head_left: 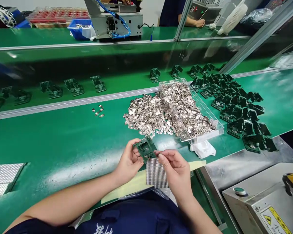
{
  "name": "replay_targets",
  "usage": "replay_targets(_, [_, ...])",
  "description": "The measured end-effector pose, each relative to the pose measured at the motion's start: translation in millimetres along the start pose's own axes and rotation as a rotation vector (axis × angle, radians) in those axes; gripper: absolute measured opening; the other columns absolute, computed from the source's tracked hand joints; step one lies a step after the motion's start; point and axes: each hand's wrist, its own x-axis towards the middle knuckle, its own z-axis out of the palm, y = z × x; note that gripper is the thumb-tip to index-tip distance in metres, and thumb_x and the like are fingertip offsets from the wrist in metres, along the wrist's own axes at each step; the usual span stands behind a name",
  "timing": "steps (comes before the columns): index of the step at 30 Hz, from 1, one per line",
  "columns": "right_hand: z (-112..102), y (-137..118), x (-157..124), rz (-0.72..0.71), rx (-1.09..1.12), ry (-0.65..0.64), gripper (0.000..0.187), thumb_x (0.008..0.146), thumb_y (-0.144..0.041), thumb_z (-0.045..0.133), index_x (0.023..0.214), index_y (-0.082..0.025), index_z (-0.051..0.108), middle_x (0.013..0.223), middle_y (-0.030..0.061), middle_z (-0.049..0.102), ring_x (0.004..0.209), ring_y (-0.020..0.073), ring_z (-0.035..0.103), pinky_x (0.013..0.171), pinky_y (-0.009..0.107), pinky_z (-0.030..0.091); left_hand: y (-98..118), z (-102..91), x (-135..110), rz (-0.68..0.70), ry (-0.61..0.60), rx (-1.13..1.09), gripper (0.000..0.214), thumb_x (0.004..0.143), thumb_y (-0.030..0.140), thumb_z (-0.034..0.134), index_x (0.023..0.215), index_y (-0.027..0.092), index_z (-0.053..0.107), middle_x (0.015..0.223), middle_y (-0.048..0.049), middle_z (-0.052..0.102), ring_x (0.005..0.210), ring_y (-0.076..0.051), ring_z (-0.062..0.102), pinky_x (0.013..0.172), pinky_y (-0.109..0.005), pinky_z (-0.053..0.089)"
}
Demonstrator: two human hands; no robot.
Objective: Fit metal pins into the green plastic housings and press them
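A green moulded part [146,148] with a recessed, frame-like middle is tilted up in front of me. My left hand [130,161] grips its left side between thumb and fingers. At its lower right edge, the fingertips of my right hand [174,167] are pinched together; whatever is between them is too small to make out. Just below the part lies a block of small metal pieces in neat rows [156,174]. Beyond my hands is a heap of loose small metal pieces [146,113], spilling beside a clear plastic tray [207,135] full of the same pieces.
Many dark green parts [241,110] are piled on the right. More green parts [98,83] stand along the belt beyond the metal rail. A few metal pieces [99,112] lie left of the heap. Metal strips [6,177] are at far left. Another person's hand [200,23] shows at back.
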Motion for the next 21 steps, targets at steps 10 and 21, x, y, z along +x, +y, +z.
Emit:
replay_targets(10, [24.0, 8.9, -0.5, -0.179, -0.290, 0.089, 0.006, 0.084, -0.024, 0.065, 0.080, -0.022, 0.069, 0.111, 0.0091, 0.057, 0.112, 0.0247, 0.055, 0.094, 0.041, 0.045, 6.7, 2.5, -7.7, 0.083, -0.026, 0.037, 0.040, 0.083, 0.027, 0.070, 0.116, 0.029, 0.047, 0.096, -0.0019, 0.061, 0.078, -0.011, 0.064, 0.074, -0.022, 0.056])
replay_targets(21, [31.3, 14.6, -9.3, -0.223, -0.337, 0.127, 0.007, 0.086, -0.023, 0.061, 0.079, -0.021, 0.059, 0.100, 0.0074, 0.057, 0.100, 0.0225, 0.057, 0.083, 0.037, 0.049, 2.3, 3.0, -12.8, 0.115, 0.059, 0.230, 0.026, 0.089, 0.039, 0.060, 0.108, 0.026, 0.049, 0.083, -0.0003, 0.060, 0.066, -0.011, 0.058, 0.059, -0.021, 0.052])
